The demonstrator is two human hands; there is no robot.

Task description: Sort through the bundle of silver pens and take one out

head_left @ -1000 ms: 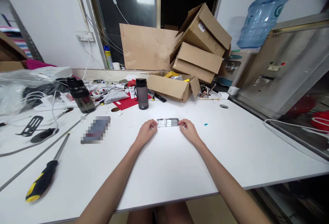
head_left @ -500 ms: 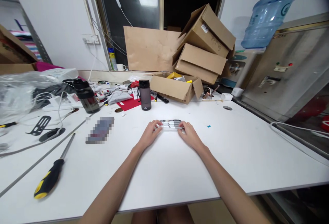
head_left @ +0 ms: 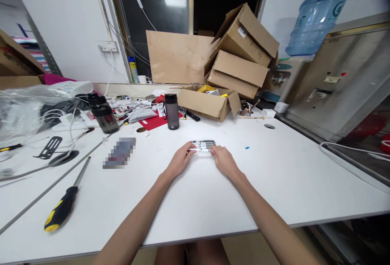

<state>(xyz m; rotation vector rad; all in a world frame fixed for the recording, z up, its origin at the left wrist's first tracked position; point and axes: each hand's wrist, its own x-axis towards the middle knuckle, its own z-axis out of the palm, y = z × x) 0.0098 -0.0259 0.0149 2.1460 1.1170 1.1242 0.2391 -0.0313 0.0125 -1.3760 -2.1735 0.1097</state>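
Observation:
Several slim pens (head_left: pixel 203 144) with white barrels and grey or dark ends lie side by side on the white table (head_left: pixel 201 200). They form a tight row running left to right. The nearest white pen (head_left: pixel 202 149) lies slightly in front of the others. My left hand (head_left: pixel 181 158) is closed, its fingertips pinching this pen's left end. At the opposite end, my right hand (head_left: pixel 224 158) is closed with thumb and fingers on the same pen. Both forearms rest over the near part of the table. My fingertips hide the pen's ends.
A dark bottle (head_left: pixel 172 113) stands beyond the pens, before an open cardboard box (head_left: pixel 204 104). To the left lie a pixelated flat object (head_left: pixel 119 153) and a yellow-black screwdriver (head_left: pixel 65 204). A small blue scrap (head_left: pixel 247 148) is right of my hands. Cables and another bottle (head_left: pixel 103 115) occupy the far left.
My left hand has shifted slightly right, its fingertips now further along the nearest pen. My right hand has moved only a little. The row of pens stays between my hands.

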